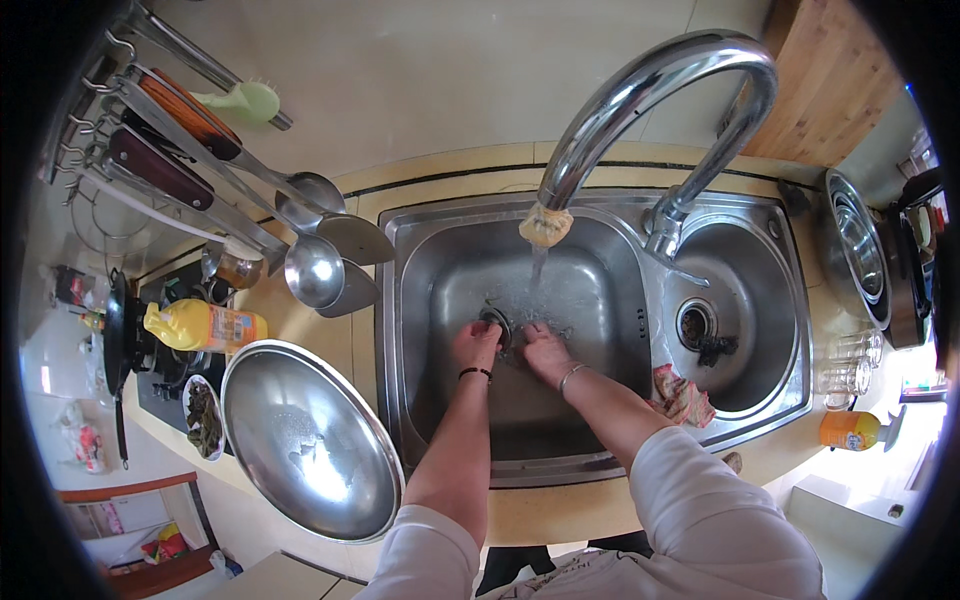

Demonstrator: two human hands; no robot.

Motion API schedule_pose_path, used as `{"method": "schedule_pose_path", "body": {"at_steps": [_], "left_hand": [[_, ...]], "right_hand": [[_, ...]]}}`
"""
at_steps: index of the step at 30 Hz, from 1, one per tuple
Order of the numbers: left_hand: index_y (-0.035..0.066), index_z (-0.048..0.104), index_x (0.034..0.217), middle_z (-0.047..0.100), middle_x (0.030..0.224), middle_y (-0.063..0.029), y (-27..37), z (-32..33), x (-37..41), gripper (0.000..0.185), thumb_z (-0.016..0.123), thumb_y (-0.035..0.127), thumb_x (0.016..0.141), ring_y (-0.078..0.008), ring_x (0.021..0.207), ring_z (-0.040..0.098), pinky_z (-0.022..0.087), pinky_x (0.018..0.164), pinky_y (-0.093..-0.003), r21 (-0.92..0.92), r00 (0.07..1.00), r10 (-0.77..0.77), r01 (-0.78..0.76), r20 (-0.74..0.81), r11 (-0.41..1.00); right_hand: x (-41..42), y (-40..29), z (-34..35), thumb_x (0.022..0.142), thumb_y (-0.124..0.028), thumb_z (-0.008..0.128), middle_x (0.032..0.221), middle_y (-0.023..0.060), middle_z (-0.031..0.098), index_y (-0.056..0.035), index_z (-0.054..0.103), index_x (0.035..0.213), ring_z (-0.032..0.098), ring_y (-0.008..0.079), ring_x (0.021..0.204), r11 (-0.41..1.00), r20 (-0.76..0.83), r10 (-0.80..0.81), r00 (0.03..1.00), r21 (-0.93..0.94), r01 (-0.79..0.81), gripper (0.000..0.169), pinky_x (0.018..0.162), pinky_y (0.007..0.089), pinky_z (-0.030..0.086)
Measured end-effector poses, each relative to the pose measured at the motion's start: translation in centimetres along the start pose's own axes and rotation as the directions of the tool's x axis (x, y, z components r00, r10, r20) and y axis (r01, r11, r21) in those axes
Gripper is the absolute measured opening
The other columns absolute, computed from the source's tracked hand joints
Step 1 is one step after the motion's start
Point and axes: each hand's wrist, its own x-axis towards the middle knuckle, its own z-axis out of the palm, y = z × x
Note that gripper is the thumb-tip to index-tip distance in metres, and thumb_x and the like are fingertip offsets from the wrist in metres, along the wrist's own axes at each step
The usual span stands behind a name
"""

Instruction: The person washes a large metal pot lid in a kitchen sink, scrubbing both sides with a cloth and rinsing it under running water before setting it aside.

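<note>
Both hands are down in the large stainless steel sink basin [600, 420]. My left hand [478, 342] is at a round, dark, metal-rimmed drain piece [495, 318], its fingertips at or over the edge. Whether it grips that piece cannot be made out. Just to the right, my right hand [546, 352] reaches down to the basin floor with bent fingers, in splashing water; anything under the fingers is hidden. Water runs from the curved chrome faucet [664, 64], whose spout has a tan cloth wrap [546, 225]. Small dark scraps float near the hands.
The small basin [757, 300] holds dark scraps [716, 350] beside its drain. A stained cloth [682, 395] lies on the divider. At left are a large metal lid [307, 442], a yellow bottle [206, 326] and hanging ladles [315, 270]. Glass mugs [847, 375] stand at right.
</note>
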Motion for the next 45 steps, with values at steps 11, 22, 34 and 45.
{"method": "schedule_pose_path", "body": {"at_steps": [11,22,34,45], "left_hand": [[0.007,0.059,0.09,0.061,0.084,-0.0036,0.0,-1.7,-2.1,0.011,0.057,0.017,0.086,-0.0134,0.073,0.059,0.05,0.059,-0.0262,-0.571,0.866,-0.09,0.4,0.493,0.717],[0.009,0.055,0.103,0.061,0.092,-0.005,7.6,3.0,-3.2,0.019,0.054,0.021,0.088,-0.0168,0.081,0.059,0.048,0.063,-0.0269,-0.642,0.766,0.072,0.48,0.639,0.598],[0.01,0.055,0.12,0.06,0.11,-0.0031,9.3,1.8,-12.0,0.036,0.059,0.011,0.085,-0.0119,0.092,0.057,0.046,0.078,-0.0257,-0.084,0.844,0.189,-0.17,0.501,0.982],[0.005,0.063,0.104,0.065,0.093,-0.0046,5.0,-1.1,-15.0,0.02,0.059,0.007,0.084,-0.0092,0.085,0.059,0.047,0.076,-0.0223,0.297,0.881,0.227,-0.367,0.414,0.882]], "right_hand": [[-2.9,0.4,-3.0,0.079,-0.013,0.053,0.11,0.0142,0.058,-0.0019,0.062,0.103,0.054,0.0296,0.104,0.925,-0.065,0.139,0.988,0.364,-0.106,0.028,0.087,0.0363,0.044],[-3.8,-0.2,-14.4,0.09,-0.032,0.054,0.106,0.0122,0.06,-0.0013,0.04,0.128,0.059,0.0187,0.097,0.159,-0.042,0.439,0.897,0.987,-0.032,0.051,0.071,0.0287,0.05],[-7.3,3.2,-12.7,0.089,-0.031,0.051,0.078,0.0214,0.061,0.0039,0.054,0.095,0.062,0.0354,0.077,0.283,-0.039,0.669,0.742,0.937,-0.206,0.035,0.063,0.0435,0.049],[-23.8,15.5,-18.6,0.092,-0.022,0.046,0.077,0.0082,0.056,0.0001,0.05,0.099,0.053,0.0162,0.056,-0.289,0.184,0.95,0.25,0.822,0.49,0.023,0.047,0.0264,0.049]]}}
